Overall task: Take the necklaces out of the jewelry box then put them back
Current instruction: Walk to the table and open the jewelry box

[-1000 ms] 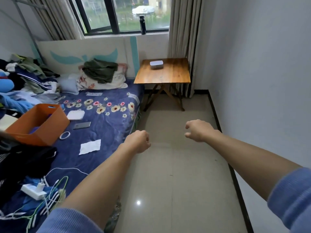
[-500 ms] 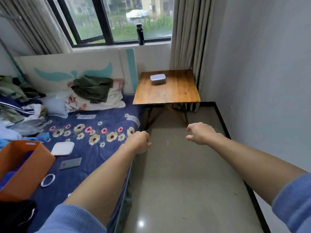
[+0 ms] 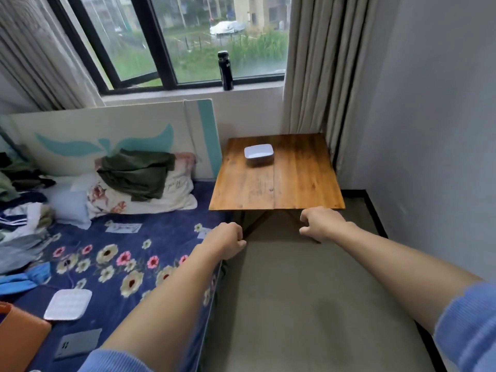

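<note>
A small pale lavender jewelry box with its lid closed sits toward the back of a wooden folding table. No necklace shows. My left hand is a loose fist held over the bed's edge, short of the table's front edge. My right hand is also curled shut, just before the table's front edge. Both hands hold nothing and are well short of the box.
A bed with a flowered blue cover lies on the left, strewn with clothes, a pillow, a white pad, a phone and an orange bin. A black bottle stands on the windowsill. The wall and curtain close the right side.
The view has come closer to the table and tilted up; the table and box now look larger and nearer. Both fists stay shut and held out in front.
</note>
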Available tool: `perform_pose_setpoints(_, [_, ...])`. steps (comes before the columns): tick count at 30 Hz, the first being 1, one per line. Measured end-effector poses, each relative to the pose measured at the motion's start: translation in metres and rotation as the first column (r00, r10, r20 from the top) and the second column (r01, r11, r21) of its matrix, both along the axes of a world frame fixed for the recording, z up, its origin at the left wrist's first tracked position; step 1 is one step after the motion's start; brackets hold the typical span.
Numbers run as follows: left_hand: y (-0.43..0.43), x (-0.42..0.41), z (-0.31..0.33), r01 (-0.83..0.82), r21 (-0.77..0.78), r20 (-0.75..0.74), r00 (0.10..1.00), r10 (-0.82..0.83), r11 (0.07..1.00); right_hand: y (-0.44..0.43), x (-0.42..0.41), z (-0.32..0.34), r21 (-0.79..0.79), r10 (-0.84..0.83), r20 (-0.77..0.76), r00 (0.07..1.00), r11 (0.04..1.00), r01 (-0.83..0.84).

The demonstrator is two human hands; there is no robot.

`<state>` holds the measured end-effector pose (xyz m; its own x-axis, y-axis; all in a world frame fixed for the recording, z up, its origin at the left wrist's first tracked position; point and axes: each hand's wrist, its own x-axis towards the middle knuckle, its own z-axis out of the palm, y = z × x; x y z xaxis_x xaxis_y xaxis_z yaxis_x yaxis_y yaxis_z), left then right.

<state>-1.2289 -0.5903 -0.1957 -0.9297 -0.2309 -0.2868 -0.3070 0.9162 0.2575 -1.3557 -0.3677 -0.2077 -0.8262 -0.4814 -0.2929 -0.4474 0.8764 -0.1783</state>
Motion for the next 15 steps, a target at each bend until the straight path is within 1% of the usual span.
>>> perform_pose_setpoints(3, [-0.025,-0.048,0.004,-0.046,0.019,-0.02,0.999,0.046,0.999,-0.029,-0.065,0.007,0.014,0.004,-0.035,0.999,1.0,-0.004])
perform_pose_setpoints(6, [-0.056,-0.082,0.003,-0.084,0.018,0.008,0.996,0.084,0.996,-0.067,-0.113,0.007,-0.004,0.028,-0.026,0.999,1.0,-0.028])
perform_pose_setpoints(8, [-0.081,-0.106,-0.002,-0.117,0.013,0.016,0.993,0.117,0.993,-0.094,-0.142,0.001,-0.026,0.05,-0.032,0.998,0.998,-0.051])
perform_pose_setpoints(11, [-0.115,-0.145,-0.012,-0.118,0.017,0.052,0.992,0.117,0.993,-0.131,-0.181,-0.015,-0.022,0.068,-0.032,0.997,0.997,-0.068])
perform_pose_setpoints(15, [-0.164,-0.206,-0.026,-0.122,0.042,0.036,0.992,0.121,0.992,-0.175,-0.236,-0.036,-0.015,0.043,-0.024,0.999,0.999,-0.044])
